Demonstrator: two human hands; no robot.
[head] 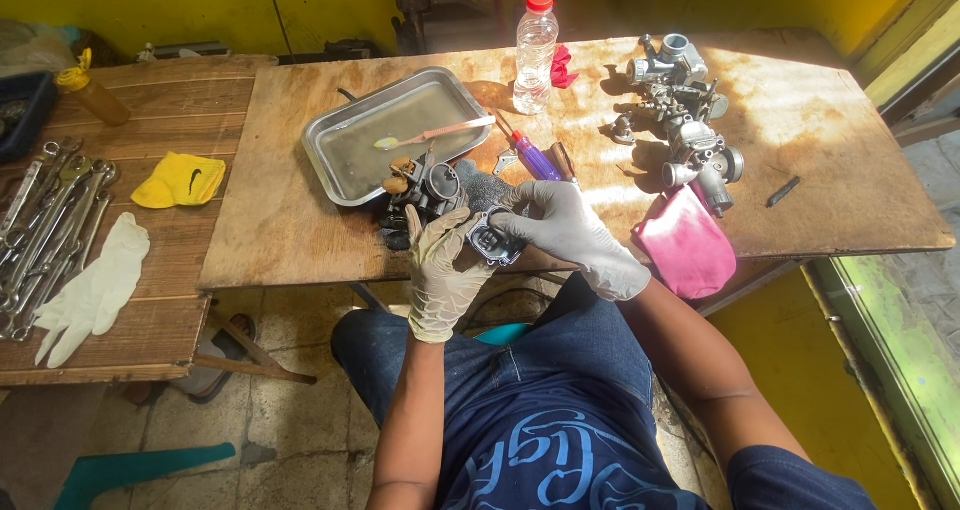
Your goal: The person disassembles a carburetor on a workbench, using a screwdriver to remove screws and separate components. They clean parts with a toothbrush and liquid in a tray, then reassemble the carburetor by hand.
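Both gloved hands, left hand and right hand, pinch a small metal part near the table's near edge; it looks rigid, fairly heavy, probably oily, best gripped by its rim.

A small dark metal engine part, blocky with a rounded opening on its upper face, is held just past the near edge of the wooden surface, above the person's lap. The gloved left hand cups it from below and from the left; the gloved right hand grips it from the right, fingers curled over its top. It tilts slightly towards the person.
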